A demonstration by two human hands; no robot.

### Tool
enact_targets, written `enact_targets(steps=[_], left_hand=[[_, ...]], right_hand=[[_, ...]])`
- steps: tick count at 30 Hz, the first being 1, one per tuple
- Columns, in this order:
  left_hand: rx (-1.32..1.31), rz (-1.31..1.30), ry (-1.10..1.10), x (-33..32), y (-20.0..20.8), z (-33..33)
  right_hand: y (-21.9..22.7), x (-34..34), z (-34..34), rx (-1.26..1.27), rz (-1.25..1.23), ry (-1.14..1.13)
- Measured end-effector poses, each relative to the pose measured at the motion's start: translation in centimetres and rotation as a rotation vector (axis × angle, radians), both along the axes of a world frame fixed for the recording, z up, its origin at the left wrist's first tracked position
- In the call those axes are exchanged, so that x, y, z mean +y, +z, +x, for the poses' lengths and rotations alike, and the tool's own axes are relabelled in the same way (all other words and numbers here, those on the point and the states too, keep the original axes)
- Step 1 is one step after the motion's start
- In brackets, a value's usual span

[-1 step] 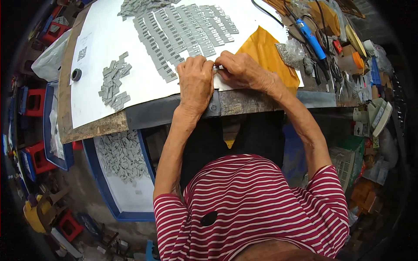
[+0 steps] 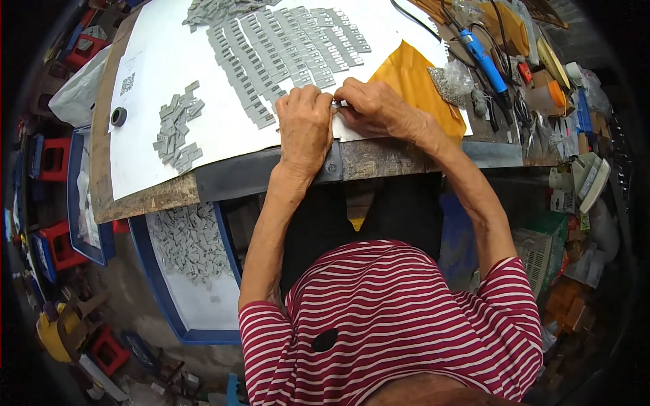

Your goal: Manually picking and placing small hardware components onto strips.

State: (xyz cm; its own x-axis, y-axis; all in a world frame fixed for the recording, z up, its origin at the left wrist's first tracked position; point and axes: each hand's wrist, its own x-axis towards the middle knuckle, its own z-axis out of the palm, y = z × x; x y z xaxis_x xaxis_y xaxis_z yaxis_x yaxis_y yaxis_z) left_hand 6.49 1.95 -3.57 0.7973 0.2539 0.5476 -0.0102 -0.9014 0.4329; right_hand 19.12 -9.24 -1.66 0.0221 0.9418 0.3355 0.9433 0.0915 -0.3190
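L hand (image 2: pixel 305 122) & R hand (image 2: pixel 380 108) meet nr table (image 2: pixel 379 157) edge, fingers curled, can't tell what's held; grey pcs (image 2: pixel 288 42) in rows far.

Two hands work at the tabletop's (image 2: pixel 145 191) near edge: one left hand (image 2: pixel 305 125), one right hand (image 2: pixel 380 111). The grey parts form three groups: one heap (image 2: pixel 220 12) by the far edge, one ordered block (image 2: pixel 284 51) of several rows, one loose pile (image 2: pixel 179 125) toward the near left corner. One black ring (image 2: pixel 118 116) sits near the left edge. Toward the right edge are one blue-handled tool (image 2: pixel 484 62), one orange envelope (image 2: pixel 413 84) and one clear bag (image 2: pixel 450 84). Two blue trays (image 2: pixel 210 337) lie below the tabletop; of red stools (image 2: pixel 55 143), perhaps four, the rim being dim.
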Motion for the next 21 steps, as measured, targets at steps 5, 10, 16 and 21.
enact_targets(steps=[5, 10, 16, 21], left_hand=[[-0.021, -0.001, 0.022, 0.0, -0.2, 0.8], [-0.103, -0.063, 0.067, 0.1, 0.4, 0.2], [-0.136, -0.125, 0.09, 0.5, 0.5, -1.2], [-0.159, -0.172, 0.118, 0.8, 0.1, -2.4]], right_hand=[[0.4, 0.2, 0.7, -0.075, -0.037, -0.009], [0.3, 0.5, 1.1, -0.092, -0.07, -0.063], [0.1, 0.5, 1.2, -0.109, -0.109, -0.08], [0.2, 0.8, 1.1, -0.129, -0.1, -0.063]])
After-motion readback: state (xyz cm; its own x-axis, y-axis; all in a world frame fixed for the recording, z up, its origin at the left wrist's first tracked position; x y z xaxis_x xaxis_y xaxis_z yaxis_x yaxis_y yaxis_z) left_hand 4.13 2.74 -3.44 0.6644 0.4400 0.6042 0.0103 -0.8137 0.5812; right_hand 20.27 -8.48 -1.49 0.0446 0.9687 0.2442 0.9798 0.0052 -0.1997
